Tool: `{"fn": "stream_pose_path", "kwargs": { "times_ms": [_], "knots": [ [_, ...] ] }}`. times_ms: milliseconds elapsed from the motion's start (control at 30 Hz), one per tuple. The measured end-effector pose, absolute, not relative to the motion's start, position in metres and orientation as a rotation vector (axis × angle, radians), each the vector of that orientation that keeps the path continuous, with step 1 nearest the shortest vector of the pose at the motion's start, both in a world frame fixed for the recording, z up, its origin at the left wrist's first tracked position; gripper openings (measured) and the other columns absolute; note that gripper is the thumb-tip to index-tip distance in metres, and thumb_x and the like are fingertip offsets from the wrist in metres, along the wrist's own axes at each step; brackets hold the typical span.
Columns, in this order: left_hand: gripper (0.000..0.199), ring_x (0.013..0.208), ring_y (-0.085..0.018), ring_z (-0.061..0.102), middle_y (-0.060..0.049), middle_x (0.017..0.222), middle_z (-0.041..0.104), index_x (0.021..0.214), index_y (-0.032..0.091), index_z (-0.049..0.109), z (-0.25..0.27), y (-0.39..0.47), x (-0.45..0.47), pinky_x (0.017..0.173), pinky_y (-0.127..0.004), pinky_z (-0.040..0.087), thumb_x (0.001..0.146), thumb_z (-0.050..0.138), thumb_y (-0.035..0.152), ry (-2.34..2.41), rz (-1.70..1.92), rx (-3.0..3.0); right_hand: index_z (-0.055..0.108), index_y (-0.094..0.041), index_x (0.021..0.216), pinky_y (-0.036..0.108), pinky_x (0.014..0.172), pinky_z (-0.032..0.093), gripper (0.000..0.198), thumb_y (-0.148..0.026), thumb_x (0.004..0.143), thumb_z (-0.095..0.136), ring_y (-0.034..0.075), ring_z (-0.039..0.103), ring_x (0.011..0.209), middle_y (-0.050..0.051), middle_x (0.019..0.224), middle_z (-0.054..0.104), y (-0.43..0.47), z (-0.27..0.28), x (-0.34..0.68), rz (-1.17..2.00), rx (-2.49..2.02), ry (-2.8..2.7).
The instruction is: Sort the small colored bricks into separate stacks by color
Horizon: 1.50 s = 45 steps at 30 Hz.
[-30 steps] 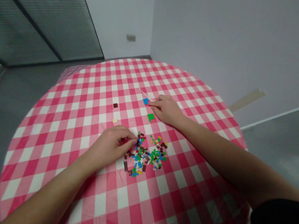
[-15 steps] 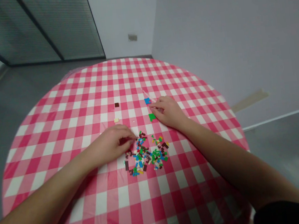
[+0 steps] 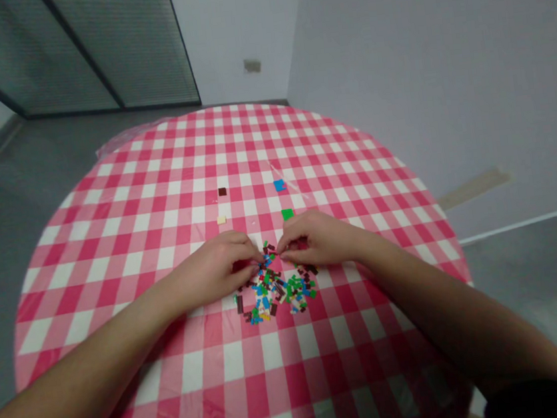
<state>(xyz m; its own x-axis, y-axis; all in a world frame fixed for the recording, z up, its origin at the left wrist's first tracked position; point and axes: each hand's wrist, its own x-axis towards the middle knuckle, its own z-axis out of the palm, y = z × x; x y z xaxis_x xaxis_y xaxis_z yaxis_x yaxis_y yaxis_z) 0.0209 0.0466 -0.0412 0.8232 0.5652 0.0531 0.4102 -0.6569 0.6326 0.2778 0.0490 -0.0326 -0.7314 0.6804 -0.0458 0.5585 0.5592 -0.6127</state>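
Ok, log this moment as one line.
left hand: at brick pile, grip unclear | right hand: at brick pile, grip unclear | beyond: dark brown piece, cream piece, blue piece, green piece

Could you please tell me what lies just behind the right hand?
Just beyond the right hand, a green piece shows, with a blue piece farther back. Whatever the hand covers cannot be seen.

hands (image 3: 227,262) (image 3: 321,238) at brick pile (image 3: 277,289) | blue piece (image 3: 279,185) beyond | checked tablecloth (image 3: 201,372)
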Motion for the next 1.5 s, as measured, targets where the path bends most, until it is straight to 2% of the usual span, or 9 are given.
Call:
{"fn": "stream_pose_path", "kwargs": {
  "times_ms": [100, 267, 533, 700, 867, 967, 1167, 1267, 1500],
  "knots": [
    [0.018, 0.084, -0.018, 0.065, -0.006, 0.089, 0.071, 0.085, 0.017, 0.073, -0.035, 0.045, 0.021, 0.078, -0.03, 0.05, 0.095, 0.058, 0.017, 0.636, 0.273, 2.299, 0.08, -0.019, 0.09, 0.027, 0.07, 0.044, 0.013, -0.019, 0.088, 0.068, 0.014, 0.065, 0.073, 0.003, 0.08, 0.076, 0.045, -0.026, 0.275, 0.998, -1.06, -2.639],
    [0.02, 0.08, -0.016, 0.064, -0.003, 0.081, 0.069, 0.077, 0.019, 0.071, -0.027, 0.041, 0.022, 0.076, -0.027, 0.048, 0.092, 0.06, 0.013, 0.527, 0.123, 2.215, 0.08, -0.018, 0.09, 0.027, 0.069, 0.043, 0.014, -0.015, 0.087, 0.067, 0.014, 0.065, 0.073, 0.004, 0.083, 0.077, 0.044, -0.017, 0.275, 1.017, -1.067, -2.726],
    [0.023, 0.069, -0.015, 0.056, -0.001, 0.072, 0.061, 0.067, 0.02, 0.06, -0.034, 0.042, 0.019, 0.065, -0.028, 0.041, 0.09, 0.061, 0.017, 0.549, 0.098, 2.205, 0.08, -0.018, 0.086, 0.025, 0.064, 0.04, 0.014, -0.01, 0.08, 0.071, 0.012, 0.06, 0.068, 0.001, 0.079, 0.074, 0.043, -0.012, 0.283, 1.103, -1.088, -2.815],
    [0.022, 0.07, -0.015, 0.055, -0.001, 0.073, 0.06, 0.068, 0.019, 0.059, -0.036, 0.043, 0.018, 0.063, -0.028, 0.038, 0.089, 0.061, 0.017, 0.57, 0.073, 2.215, 0.079, -0.02, 0.078, 0.025, 0.06, 0.035, 0.015, -0.007, 0.076, 0.071, 0.01, 0.053, 0.062, -0.002, 0.071, 0.068, 0.034, -0.003, 0.28, 1.184, -1.032, -2.961],
    [0.022, 0.067, -0.015, 0.054, -0.001, 0.072, 0.059, 0.067, 0.019, 0.059, -0.034, 0.043, 0.02, 0.064, -0.028, 0.039, 0.089, 0.061, 0.018, 0.572, 0.09, 2.221, 0.076, -0.02, 0.07, 0.029, 0.056, 0.029, 0.012, -0.019, 0.08, 0.072, 0.011, 0.044, 0.056, 0.0, 0.066, 0.067, 0.023, 0.003, 0.269, 0.962, -1.143, -3.157],
    [0.021, 0.067, -0.014, 0.055, 0.0, 0.073, 0.059, 0.068, 0.019, 0.059, -0.035, 0.043, 0.02, 0.063, -0.028, 0.038, 0.088, 0.061, 0.017, 0.574, 0.087, 2.212, 0.077, -0.02, 0.071, 0.03, 0.053, 0.026, 0.013, -0.025, 0.082, 0.073, 0.013, 0.044, 0.053, 0.002, 0.065, 0.068, 0.017, 0.007, 0.262, 0.791, -1.309, -3.198],
    [0.02, 0.064, -0.013, 0.05, 0.001, 0.073, 0.056, 0.068, 0.019, 0.052, -0.037, 0.044, 0.017, 0.058, -0.026, 0.034, 0.083, 0.064, 0.015, 0.659, 0.071, 2.193, 0.076, -0.018, 0.072, 0.031, 0.052, 0.025, 0.013, -0.018, 0.082, 0.067, 0.017, 0.056, 0.057, 0.008, 0.072, 0.072, 0.008, 0.011, 0.252, 0.695, -1.388, -3.228],
    [0.017, 0.063, -0.012, 0.05, 0.001, 0.074, 0.057, 0.069, 0.019, 0.053, -0.035, 0.044, 0.018, 0.058, -0.025, 0.035, 0.082, 0.064, 0.014, 0.686, 0.069, 2.186, 0.077, -0.018, 0.078, 0.031, 0.053, 0.027, 0.011, -0.019, 0.083, 0.066, 0.019, 0.06, 0.062, 0.01, 0.077, 0.074, 0.006, 0.011, 0.251, 0.677, -1.382, -3.248],
    [0.014, 0.069, -0.013, 0.055, 0.0, 0.077, 0.06, 0.073, 0.018, 0.062, -0.033, 0.042, 0.02, 0.065, -0.025, 0.04, 0.085, 0.062, 0.013, 0.621, 0.081, 2.187, 0.076, -0.019, 0.082, 0.032, 0.054, 0.028, 0.015, -0.015, 0.081, 0.061, 0.018, 0.057, 0.059, 0.009, 0.078, 0.074, 0.005, 0.007, 0.252, 0.668, -1.328, -3.212]
  ]
}}
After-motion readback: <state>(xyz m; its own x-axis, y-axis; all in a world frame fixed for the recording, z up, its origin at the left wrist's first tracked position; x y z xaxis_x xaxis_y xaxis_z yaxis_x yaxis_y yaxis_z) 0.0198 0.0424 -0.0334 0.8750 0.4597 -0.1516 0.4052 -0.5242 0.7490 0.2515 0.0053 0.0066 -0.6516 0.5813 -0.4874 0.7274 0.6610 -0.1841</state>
